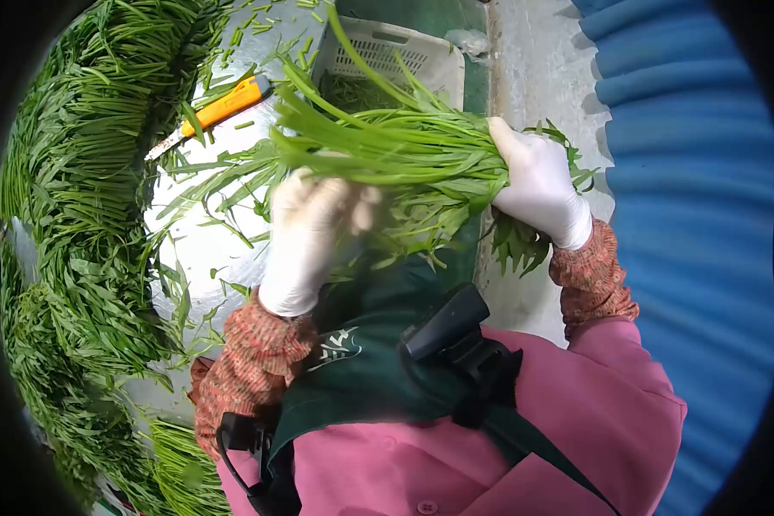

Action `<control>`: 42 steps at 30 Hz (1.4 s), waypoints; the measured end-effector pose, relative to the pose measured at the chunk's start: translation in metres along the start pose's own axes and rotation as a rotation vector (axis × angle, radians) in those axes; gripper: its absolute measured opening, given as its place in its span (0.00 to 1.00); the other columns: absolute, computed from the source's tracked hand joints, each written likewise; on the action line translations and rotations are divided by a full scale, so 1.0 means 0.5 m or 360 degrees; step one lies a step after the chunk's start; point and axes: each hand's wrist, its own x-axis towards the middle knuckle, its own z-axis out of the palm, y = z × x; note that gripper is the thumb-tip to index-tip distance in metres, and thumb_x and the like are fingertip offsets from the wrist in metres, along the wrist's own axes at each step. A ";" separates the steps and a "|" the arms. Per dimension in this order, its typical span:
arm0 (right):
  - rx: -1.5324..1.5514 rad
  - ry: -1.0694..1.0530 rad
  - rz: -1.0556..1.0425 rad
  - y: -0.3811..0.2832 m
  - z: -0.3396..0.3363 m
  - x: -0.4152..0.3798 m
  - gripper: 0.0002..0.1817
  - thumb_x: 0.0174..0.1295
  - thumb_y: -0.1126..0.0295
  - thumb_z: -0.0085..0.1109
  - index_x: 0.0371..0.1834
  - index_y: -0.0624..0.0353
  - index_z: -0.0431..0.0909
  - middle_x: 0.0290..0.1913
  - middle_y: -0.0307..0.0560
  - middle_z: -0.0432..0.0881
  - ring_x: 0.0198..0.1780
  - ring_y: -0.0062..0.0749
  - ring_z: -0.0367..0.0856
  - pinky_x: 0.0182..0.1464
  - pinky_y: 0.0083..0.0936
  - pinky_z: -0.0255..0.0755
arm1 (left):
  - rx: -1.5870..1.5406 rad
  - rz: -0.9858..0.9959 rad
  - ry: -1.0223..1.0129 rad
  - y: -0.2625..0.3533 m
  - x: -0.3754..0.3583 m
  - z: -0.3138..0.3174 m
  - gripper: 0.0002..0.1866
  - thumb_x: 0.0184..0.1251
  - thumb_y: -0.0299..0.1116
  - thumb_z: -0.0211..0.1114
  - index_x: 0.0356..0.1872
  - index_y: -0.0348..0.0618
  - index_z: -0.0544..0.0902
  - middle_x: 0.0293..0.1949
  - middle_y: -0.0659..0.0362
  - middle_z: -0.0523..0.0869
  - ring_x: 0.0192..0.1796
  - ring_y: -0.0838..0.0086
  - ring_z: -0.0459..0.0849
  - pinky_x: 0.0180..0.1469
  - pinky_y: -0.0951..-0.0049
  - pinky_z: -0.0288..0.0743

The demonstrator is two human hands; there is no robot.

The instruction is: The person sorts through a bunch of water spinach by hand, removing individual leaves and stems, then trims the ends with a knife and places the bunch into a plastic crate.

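My right hand point(537, 176), in a white glove, is closed around a bunch of long-stemmed leafy greens point(421, 146). The stems fan out to the left, and leaf tips hang out past the right side of my fist. Just below the stems is my gloved left hand point(314, 215), smeared by motion with its fingers curled toward the bunch; I cannot tell whether it grips any of it. An orange utility knife point(228, 103) lies on the metal table point(202, 254), its blade out and pointing toward the heaped greens.
Stacked leafy greens point(90, 172) fill the left side, with another bundle point(185, 469) at lower left. Cut stem pieces point(258, 26) litter the table's far end. Beyond the bunch stands a white plastic crate point(443, 73) with green scraps inside. A blue ribbed sheet point(688, 215) borders the right.
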 end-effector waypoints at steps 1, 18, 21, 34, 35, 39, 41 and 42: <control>0.0005 0.0019 0.0005 0.006 0.002 -0.003 0.25 0.47 0.74 0.64 0.51 0.60 0.73 0.35 0.55 0.84 0.36 0.57 0.84 0.35 0.45 0.76 | -0.0108 0.0121 0.0077 0.007 0.003 -0.015 0.10 0.76 0.32 0.56 0.46 0.36 0.82 0.33 0.54 0.86 0.27 0.77 0.79 0.29 0.79 0.69; -0.0082 0.0233 -0.0304 -0.019 0.017 0.001 0.27 0.42 0.69 0.70 0.49 0.61 0.74 0.33 0.49 0.80 0.31 0.47 0.81 0.33 0.35 0.73 | -0.0083 -0.0293 0.0086 -0.006 -0.003 0.030 0.15 0.75 0.33 0.64 0.50 0.28 0.80 0.43 0.48 0.87 0.40 0.66 0.88 0.39 0.72 0.81; -0.0101 0.0284 -0.0306 -0.024 0.022 0.003 0.27 0.43 0.69 0.70 0.49 0.62 0.74 0.32 0.48 0.80 0.30 0.45 0.81 0.32 0.34 0.73 | -0.0033 -0.0208 0.0012 -0.016 -0.015 0.017 0.15 0.74 0.33 0.65 0.50 0.28 0.81 0.41 0.48 0.88 0.37 0.65 0.88 0.37 0.72 0.81; 0.0072 0.0119 -0.0002 -0.006 0.026 -0.012 0.23 0.46 0.69 0.67 0.48 0.58 0.74 0.30 0.55 0.83 0.32 0.55 0.84 0.33 0.43 0.76 | -0.0573 -0.0217 0.0116 -0.023 -0.016 -0.016 0.11 0.78 0.32 0.60 0.44 0.31 0.81 0.32 0.46 0.89 0.25 0.69 0.86 0.27 0.75 0.79; 0.0120 0.0036 0.0120 0.006 0.026 -0.014 0.23 0.48 0.68 0.67 0.49 0.58 0.74 0.30 0.57 0.83 0.32 0.57 0.84 0.33 0.45 0.76 | -0.0645 -0.0176 0.0070 -0.022 -0.014 -0.041 0.11 0.78 0.33 0.60 0.45 0.32 0.81 0.33 0.48 0.88 0.28 0.69 0.87 0.27 0.75 0.80; 0.0189 -0.0071 0.0345 0.038 0.029 -0.026 0.21 0.55 0.62 0.67 0.50 0.56 0.73 0.28 0.60 0.84 0.33 0.62 0.83 0.36 0.50 0.75 | -0.0989 0.0232 0.0300 0.029 -0.029 -0.073 0.12 0.79 0.35 0.59 0.45 0.33 0.82 0.37 0.53 0.88 0.32 0.71 0.87 0.32 0.76 0.80; 0.0249 -0.0110 0.0409 0.046 0.031 -0.030 0.22 0.56 0.59 0.67 0.50 0.56 0.74 0.32 0.61 0.85 0.37 0.63 0.83 0.39 0.50 0.76 | -0.0427 0.0238 0.0069 0.057 -0.036 -0.080 0.14 0.79 0.36 0.58 0.45 0.33 0.83 0.32 0.53 0.87 0.30 0.73 0.85 0.34 0.76 0.79; 0.0285 -0.0143 0.0438 0.044 0.027 -0.029 0.21 0.56 0.59 0.67 0.49 0.55 0.74 0.33 0.61 0.85 0.38 0.63 0.83 0.40 0.49 0.76 | -0.0206 0.0126 0.0070 0.064 -0.042 -0.066 0.14 0.79 0.36 0.58 0.46 0.32 0.83 0.32 0.53 0.87 0.29 0.73 0.85 0.33 0.76 0.78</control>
